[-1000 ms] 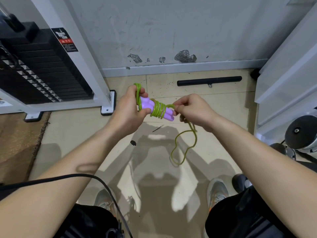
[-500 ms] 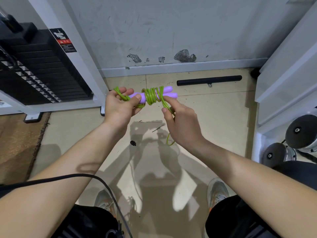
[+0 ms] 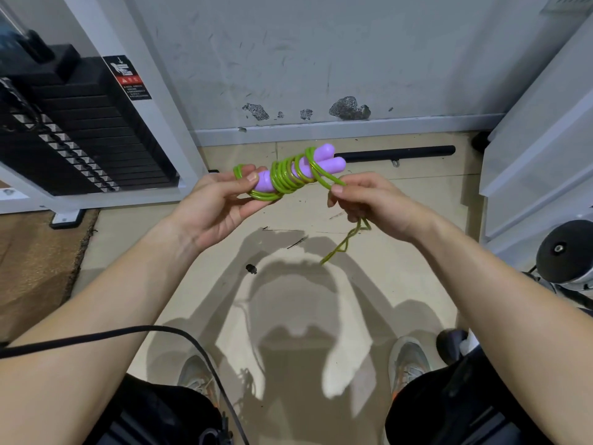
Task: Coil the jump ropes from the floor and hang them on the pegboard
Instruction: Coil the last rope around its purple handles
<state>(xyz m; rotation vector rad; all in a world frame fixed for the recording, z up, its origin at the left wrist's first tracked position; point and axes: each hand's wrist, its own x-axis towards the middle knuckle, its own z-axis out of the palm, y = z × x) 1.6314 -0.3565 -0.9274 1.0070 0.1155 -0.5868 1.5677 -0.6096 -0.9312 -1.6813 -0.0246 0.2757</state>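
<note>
Our left hand (image 3: 221,203) palm up, grip curled round purple handles (image 3: 308,170), right hand (image 3: 375,203) grip pinching green rope (image 3: 285,179) beside them, loose end dangling below

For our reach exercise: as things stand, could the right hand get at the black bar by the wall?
Probably not: the right hand pinches the green rope, so it is busy, though the way to the black bar looks free.

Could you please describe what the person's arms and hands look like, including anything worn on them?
The left forearm and right forearm are bare to the frame edge, no sleeves in view. The left hand and right hand wear no gloves; no rings, watch or wristband show. A thin black cable arcs across the left forearm.
</note>
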